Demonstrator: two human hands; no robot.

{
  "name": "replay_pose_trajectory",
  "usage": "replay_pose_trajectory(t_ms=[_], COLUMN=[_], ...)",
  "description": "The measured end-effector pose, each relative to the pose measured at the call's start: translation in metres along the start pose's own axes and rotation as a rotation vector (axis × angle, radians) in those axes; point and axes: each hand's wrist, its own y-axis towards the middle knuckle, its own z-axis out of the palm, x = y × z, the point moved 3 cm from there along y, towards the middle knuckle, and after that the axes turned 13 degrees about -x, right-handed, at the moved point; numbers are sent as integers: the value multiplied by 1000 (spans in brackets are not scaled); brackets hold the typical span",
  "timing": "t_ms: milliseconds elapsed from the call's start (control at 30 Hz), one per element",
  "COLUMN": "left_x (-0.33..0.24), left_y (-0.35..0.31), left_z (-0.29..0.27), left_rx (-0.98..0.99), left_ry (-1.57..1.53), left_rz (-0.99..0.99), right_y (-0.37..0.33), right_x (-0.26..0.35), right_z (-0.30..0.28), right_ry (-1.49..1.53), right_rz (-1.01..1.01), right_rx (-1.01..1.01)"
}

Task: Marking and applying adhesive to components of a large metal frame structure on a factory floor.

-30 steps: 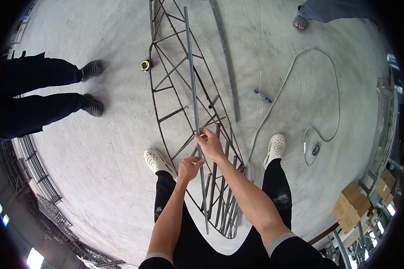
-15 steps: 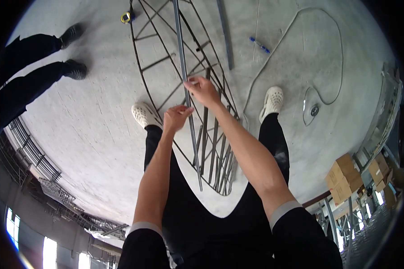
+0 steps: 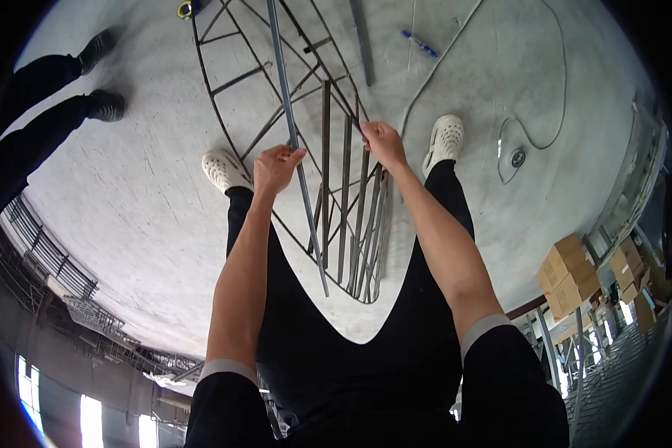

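- Since the earlier frame, the right hand (image 3: 384, 145) has left the long bar (image 3: 308, 198) and gone right.
- The long bar slants over the left part of the metal frame (image 3: 237, 80), its near end reaching past the frame's near-left edge.
- The left hand (image 3: 275, 170) has its grip pinched on the bar, thumb against it.
- The right hand's grip is bent at the frame's right rail; I cannot tell whether it is clamped on anything.
- With one hand on so long a bar, it could swing and knock the short bars (image 3: 325, 149); fingers could be nipped between them.
- Farther out, no writing can be read on the tape measure (image 3: 184, 10), blue marker (image 3: 420, 43) or cardboard boxes (image 3: 567, 276).
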Motion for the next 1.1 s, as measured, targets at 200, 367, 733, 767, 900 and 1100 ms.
replay_pose_trajectory(t_ms=[200, 367, 733, 767, 900, 1100], left_x=[-12, -11, -17, -17, 1, -9], left_y=[-7, -9, -9, -9, 1, -1], left_z=[14, 3, 10, 6, -11, 16], left_rx=[-43, -98, -37, -12, 27, 104], left_ry=[22, 102, -35, -20, 58, 67], left_rz=[11, -28, -114, -134, -195, -205], right_y=[15, 9, 236, 256, 285, 320], right_x=[-22, 18, 41, 45, 40, 13], right_z=[-46, -33, -130, -137, -108, -145], right_ry=[-385, -473, -727, -727, -790, -900], right_rz=[-22, -32, -517, -553, -471, -522], right_rx=[-53, 28, -478, -531, -509, -497])
